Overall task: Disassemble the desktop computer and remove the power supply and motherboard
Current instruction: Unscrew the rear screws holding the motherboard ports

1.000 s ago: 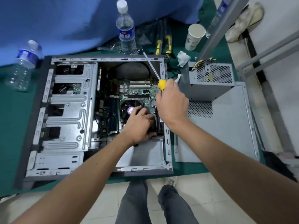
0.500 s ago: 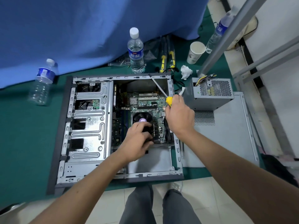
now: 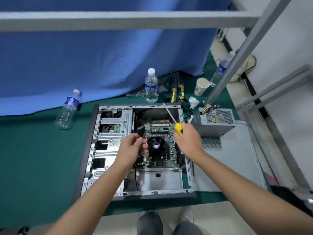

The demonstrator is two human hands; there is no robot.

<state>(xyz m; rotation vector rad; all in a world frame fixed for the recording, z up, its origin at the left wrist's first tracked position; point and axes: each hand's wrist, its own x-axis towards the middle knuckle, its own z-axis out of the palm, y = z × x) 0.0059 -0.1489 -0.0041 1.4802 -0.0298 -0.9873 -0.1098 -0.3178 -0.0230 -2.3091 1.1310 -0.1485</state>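
- Lying on its side on the green-covered bench (image 3: 33, 158), the open computer case (image 3: 135, 150) is seen from above, and every place below is given relative to it.
- The motherboard (image 3: 159, 128) is still seated inside the case, in its right half, with the black CPU fan (image 3: 156, 146) at the middle of the board.
- The power supply (image 3: 216, 122) has been taken out and is set just beside the case's right wall, on the detached grey side panel (image 3: 237, 158).
- A small dark part (image 3: 141, 132) is pinched between the curled fingers and thumb of the left hand (image 3: 133, 148), which is held above the case's middle, beside the fan; what the part is cannot be told.
- A yellow-handled screwdriver (image 3: 177, 128) is gripped by the right hand (image 3: 188, 141) above the case's right edge, its shaft pointing up towards the far wall of the case.
- An upright water bottle (image 3: 151, 86) is placed just beyond the case's far wall, with yellow-handled pliers (image 3: 177, 92), a paper cup (image 3: 201, 86) and a crumpled tissue (image 3: 193, 102) to its right.
- A second bottle (image 3: 68, 111) is tilted off the case's far left corner, against the blue cloth (image 3: 101, 65).
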